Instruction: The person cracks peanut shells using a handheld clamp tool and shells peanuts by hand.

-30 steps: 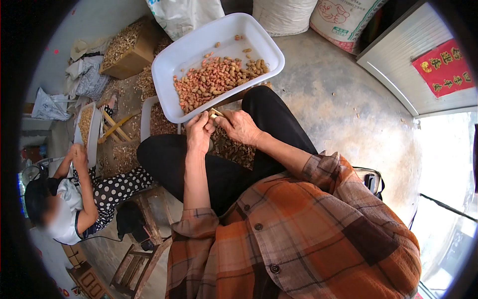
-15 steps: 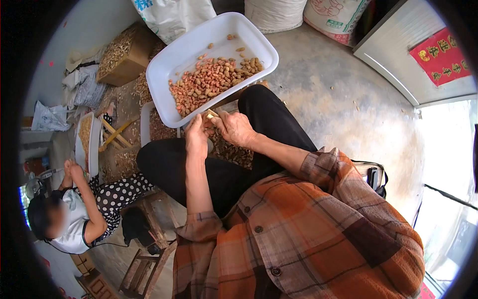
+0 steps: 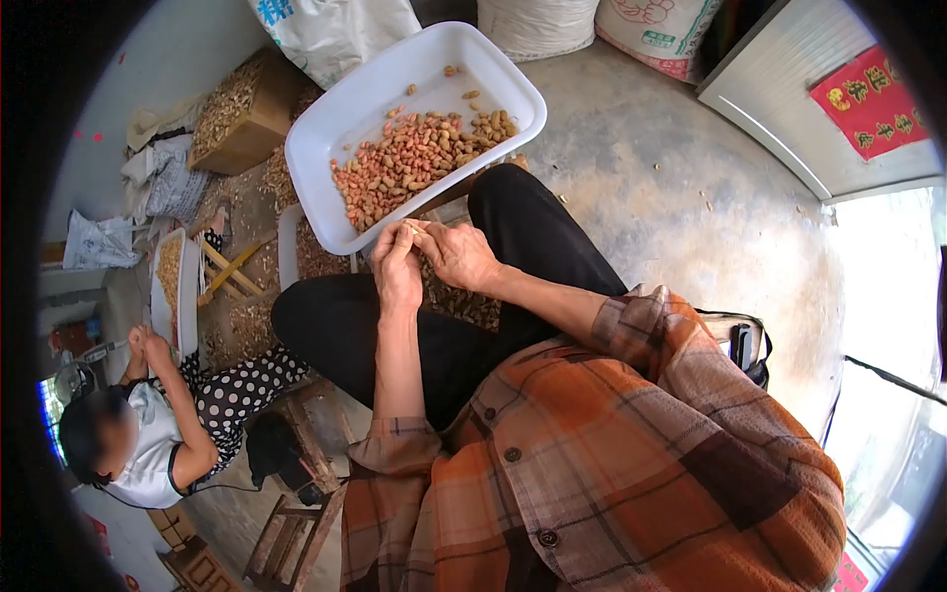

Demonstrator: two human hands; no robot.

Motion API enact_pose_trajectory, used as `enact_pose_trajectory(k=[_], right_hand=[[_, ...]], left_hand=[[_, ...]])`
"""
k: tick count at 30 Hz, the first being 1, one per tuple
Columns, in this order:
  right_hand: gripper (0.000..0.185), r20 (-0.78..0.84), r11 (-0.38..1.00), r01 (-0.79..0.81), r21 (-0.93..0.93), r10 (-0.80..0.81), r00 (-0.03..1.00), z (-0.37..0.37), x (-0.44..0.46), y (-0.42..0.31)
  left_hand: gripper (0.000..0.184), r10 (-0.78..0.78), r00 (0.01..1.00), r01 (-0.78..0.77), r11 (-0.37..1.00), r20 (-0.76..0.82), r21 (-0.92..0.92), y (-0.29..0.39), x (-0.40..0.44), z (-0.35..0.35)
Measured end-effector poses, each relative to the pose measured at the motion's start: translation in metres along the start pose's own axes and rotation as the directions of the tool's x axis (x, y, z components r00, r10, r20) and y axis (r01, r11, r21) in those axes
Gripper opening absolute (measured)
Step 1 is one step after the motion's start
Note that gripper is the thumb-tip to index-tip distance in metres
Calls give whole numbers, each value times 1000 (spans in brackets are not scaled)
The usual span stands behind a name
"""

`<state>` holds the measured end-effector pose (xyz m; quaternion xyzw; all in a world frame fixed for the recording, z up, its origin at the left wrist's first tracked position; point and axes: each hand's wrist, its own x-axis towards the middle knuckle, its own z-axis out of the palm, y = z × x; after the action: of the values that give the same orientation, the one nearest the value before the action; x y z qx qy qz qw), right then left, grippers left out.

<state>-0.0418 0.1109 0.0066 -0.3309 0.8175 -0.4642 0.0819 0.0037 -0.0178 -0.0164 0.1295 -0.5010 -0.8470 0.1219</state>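
My left hand (image 3: 399, 268) and my right hand (image 3: 460, 255) meet over my lap, just in front of the white plastic tub (image 3: 306, 187). The fingers of both are pinched together, fingertips touching. A small pale yellow piece (image 3: 414, 230) shows between them; most of it is hidden. What the left fingers hold looks like a peanut, though it is barely visible. Inside the tub lie shelled reddish peanuts (image 3: 380, 178), with unshelled peanuts (image 3: 493, 126) mostly on the right side. Below my hands, peanut shells (image 3: 464, 304) lie between my knees.
Another person (image 3: 163, 434) sits at the left, hands together by a white basin (image 3: 170, 281) of peanuts. A cardboard box (image 3: 237, 128) of shells and white sacks (image 3: 538, 30) stand behind. A wooden stool (image 3: 296, 538) is at lower left, a door panel (image 3: 779, 109) at right.
My fingers have closed more tightly together, and the pale yellow piece, clearer before, is now mostly covered. My left hand has shifted slightly right and up. The view has moved a little.
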Motion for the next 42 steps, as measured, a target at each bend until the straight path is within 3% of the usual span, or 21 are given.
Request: enact_pose_trajectory(k=[4, 7, 10, 13, 19, 31, 34, 37, 40, 42], right_hand=[[31, -1, 1000, -22, 13, 22, 1000, 0, 2, 0], [30, -18, 999, -14, 38, 14, 1000, 4, 2, 6], [29, 77, 985, -171, -4, 171, 982, 7, 9, 15], [31, 95, 998, -57, 10, 55, 994, -2, 4, 6], [35, 94, 992, -108, 71, 101, 990, 0, 1, 4], [34, 103, 980, -138, 144, 124, 987, -5, 0, 6], [30, 76, 998, -4, 61, -1, 997, -5, -1, 8], [25, 102, 995, -104, 11, 102, 989, 3, 1, 12], [24, 79, 990, 57, -132, -47, 996, 1, -1, 12], [25, 84, 994, 30, -105, -21, 996, 3, 1, 13]], left_hand=[[19, 8, 998, -6, 1000, -55, 30, 3, -2, 8], [21, -126, 979, 103, 984, -157, -147, 16, -6, 18], [24, -54, 988, 63, 996, -144, 56, 13, -6, 9], [23, -18, 995, 29, 994, -95, 106, 7, -3, -3], [21, -38, 978, 14, 993, -204, -116, 4, -2, 0], [23, -46, 995, 41, 997, -94, -59, 2, -3, -2], [19, -20, 983, 18, 1000, -184, -14, 4, -5, 9], [19, 23, 979, -12, 998, -202, 57, 0, -4, 9], [18, 39, 988, -29, 997, -149, 69, -10, -2, -3], [16, 55, 991, -40, 991, -119, 131, -11, -1, -10]])
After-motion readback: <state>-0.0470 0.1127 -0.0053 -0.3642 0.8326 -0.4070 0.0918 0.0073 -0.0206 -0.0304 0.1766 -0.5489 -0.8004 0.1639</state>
